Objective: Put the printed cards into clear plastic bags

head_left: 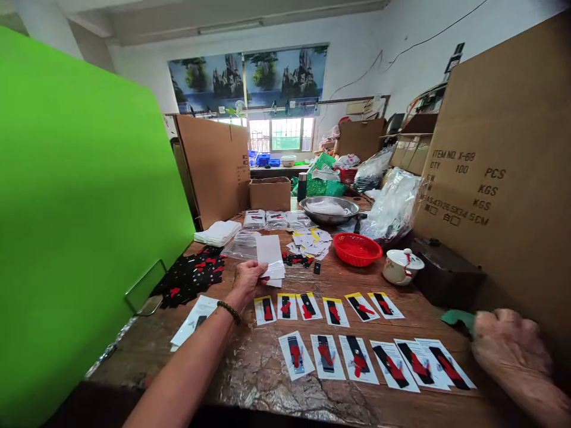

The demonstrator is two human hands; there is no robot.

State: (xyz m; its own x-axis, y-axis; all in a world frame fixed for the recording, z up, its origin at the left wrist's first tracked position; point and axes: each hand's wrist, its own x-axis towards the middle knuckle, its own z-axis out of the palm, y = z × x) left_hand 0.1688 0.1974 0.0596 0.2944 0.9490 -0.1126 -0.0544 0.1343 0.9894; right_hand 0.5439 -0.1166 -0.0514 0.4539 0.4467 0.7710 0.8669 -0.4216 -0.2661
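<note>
Cluttered wooden table (428, 309): your left hand (247, 279) pinched a stack of white sleeves (270, 257), upright for picking; carded items (357, 356) lay rowed beneath, your right hand (513, 351) loosely curled, empty.

A small packing workshop: a worn wooden bench (276, 362) carries two rows of printed cards (357, 356), each with a black-and-red item mounted on it, beside a loose heap of the same black-and-red pieces (190, 276) and bundles of clear bags (267, 220). Tall shipping cartons (499, 178), one stencilled with item number, quantity and weight lines, wall in the bench. Behind are more cardboard boxes (270, 193), bulging plastic sacks (392, 205), a metal basin (330, 209) and a barred window (285, 134) under fluorescent lighting.
</note>
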